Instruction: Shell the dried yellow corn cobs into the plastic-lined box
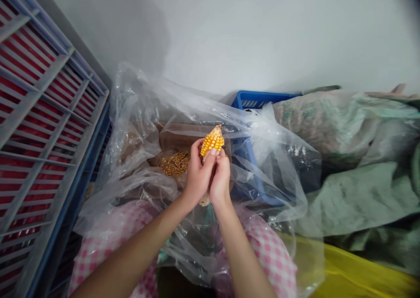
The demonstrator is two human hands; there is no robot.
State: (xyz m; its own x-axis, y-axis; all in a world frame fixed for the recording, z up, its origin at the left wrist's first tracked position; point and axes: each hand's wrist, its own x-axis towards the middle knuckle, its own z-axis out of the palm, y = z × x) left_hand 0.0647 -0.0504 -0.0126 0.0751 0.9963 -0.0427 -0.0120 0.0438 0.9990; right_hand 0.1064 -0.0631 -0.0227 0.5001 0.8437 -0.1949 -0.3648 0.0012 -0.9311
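Flanking the view, a grey-framed red metal rack [36, 114] stands left and pale green woven sacks [354, 131] heap right. Between them, a clear plastic bag [138, 127] lines a brown cardboard box [179, 134]. Above the box, the left hand [197, 177] and right hand [220, 180] share a narrow grip on a yellow corn cob [212, 141], with scattered golden corn kernels [174, 164] lying left of it in the box.

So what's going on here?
A person is gripping a yellow-orange dried corn cob with both bare hands, the left hand and right hand close together. They're working over a clear plastic bag draped around a brown cardboard box, where a pile of loose golden corn kernels lies. A blue plastic crate stands just beyond.
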